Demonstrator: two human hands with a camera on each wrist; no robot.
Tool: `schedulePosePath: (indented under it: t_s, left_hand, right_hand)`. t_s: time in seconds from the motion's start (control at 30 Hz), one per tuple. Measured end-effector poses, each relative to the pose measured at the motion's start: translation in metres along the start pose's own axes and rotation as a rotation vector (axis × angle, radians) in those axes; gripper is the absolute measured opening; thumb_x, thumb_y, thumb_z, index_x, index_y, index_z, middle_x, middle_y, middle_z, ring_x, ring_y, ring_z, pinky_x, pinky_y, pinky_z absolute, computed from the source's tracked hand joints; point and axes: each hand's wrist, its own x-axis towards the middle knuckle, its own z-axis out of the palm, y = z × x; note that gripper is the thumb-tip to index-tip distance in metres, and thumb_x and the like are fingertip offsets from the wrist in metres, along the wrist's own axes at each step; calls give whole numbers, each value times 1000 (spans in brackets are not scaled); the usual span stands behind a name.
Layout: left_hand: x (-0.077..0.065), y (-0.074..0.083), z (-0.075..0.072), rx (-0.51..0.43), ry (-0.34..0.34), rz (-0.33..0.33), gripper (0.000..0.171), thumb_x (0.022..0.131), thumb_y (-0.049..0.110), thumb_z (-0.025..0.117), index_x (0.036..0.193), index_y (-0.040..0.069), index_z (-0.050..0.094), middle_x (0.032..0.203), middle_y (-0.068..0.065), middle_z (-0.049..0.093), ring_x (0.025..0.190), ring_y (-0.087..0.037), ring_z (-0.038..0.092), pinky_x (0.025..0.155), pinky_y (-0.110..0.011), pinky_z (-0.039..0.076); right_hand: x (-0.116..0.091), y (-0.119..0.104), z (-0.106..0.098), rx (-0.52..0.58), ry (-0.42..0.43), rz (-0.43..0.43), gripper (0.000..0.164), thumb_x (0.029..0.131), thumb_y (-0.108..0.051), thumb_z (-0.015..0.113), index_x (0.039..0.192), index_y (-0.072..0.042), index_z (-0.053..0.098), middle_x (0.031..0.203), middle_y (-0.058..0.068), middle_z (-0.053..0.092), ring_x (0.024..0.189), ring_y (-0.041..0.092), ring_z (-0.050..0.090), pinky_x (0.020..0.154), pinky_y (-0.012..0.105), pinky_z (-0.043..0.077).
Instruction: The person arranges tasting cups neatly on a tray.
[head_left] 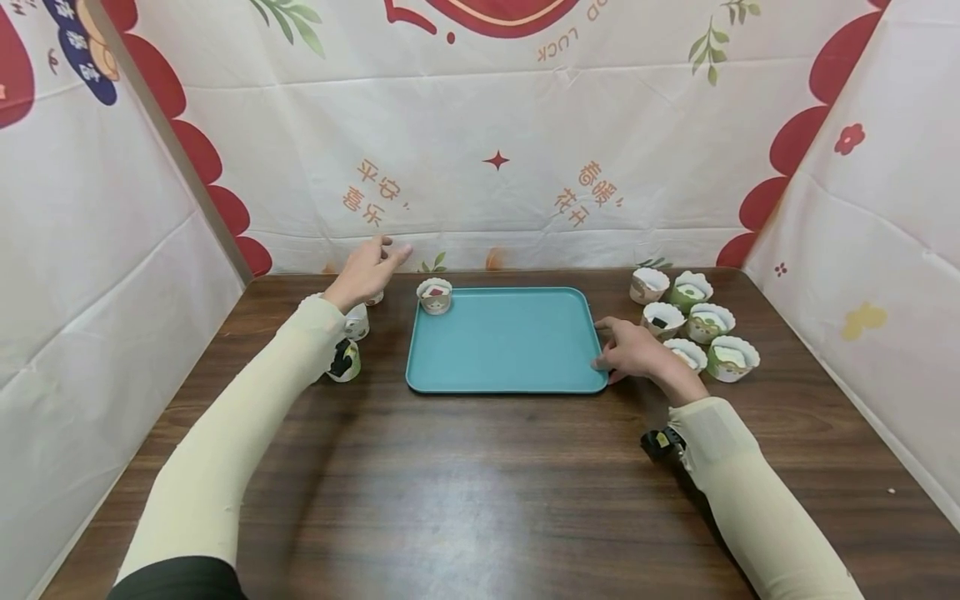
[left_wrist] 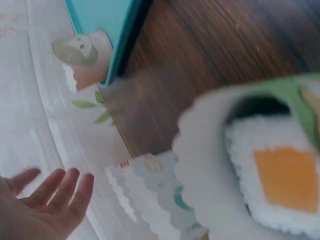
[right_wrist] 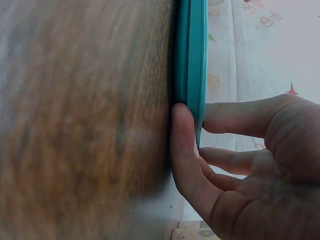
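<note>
A paper cup with scalloped rim [head_left: 434, 297] stands on the back left corner of a teal tray [head_left: 510, 342]. My left hand [head_left: 367, 271] hovers left of that cup, fingers loosely spread and holding nothing. Beneath and beside the left wrist stand several similar cups, partly hidden by the sleeve. Close up in the left wrist view, one cup [left_wrist: 200, 165] holds a white rice-like piece with an orange square [left_wrist: 287, 177]. At the tray's right edge, my right hand [head_left: 633, 348] pinches the rim. In the right wrist view, its fingers [right_wrist: 184, 140] press around the tray edge [right_wrist: 190, 65].
Several more paper cups [head_left: 711, 322] with fillings are grouped right of the tray, beside and behind my right hand. The brown wooden table [head_left: 450, 483] extends toward me. Printed cloth walls [head_left: 480, 117] enclose the back and both sides.
</note>
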Motion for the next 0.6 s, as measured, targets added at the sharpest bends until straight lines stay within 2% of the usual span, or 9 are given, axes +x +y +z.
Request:
schedulePosePath:
  t_s: [0.13,0.27,0.43,0.6]
  left_hand:
    - [-1,-11,-8,79,24,-95,79,103,49,54,158,-3,29,156,-30,41,142,-46,43,113,-62,43]
    - [-1,-20,-14,104,-2,-183,80,101,39,60,160,-3,24,161,-31,32,149,-48,32,119,-62,38]
    - [-2,-25,-19,90,-54,-224,87,99,34,64,162,-5,18,163,-33,27,152,-49,26,121,-62,35]
    - [-2,-24,-21,181,-156,-251,92,96,34,69,160,-8,18,160,-37,28,149,-52,27,120,-62,35]
  right_hand:
    - [1,1,1,4,-3,-7,74,95,-3,67,157,9,27,98,22,62,75,25,69,66,35,65]
    - [0,0,0,1,-8,-11,74,95,-3,67,156,10,27,99,24,62,76,24,69,67,36,65]
    - [1,2,1,-1,1,-7,73,94,-2,68,155,10,29,99,24,61,75,24,69,66,35,65]
    - [2,3,1,3,8,-1,73,94,-2,68,156,9,30,98,22,62,73,22,68,65,34,65]
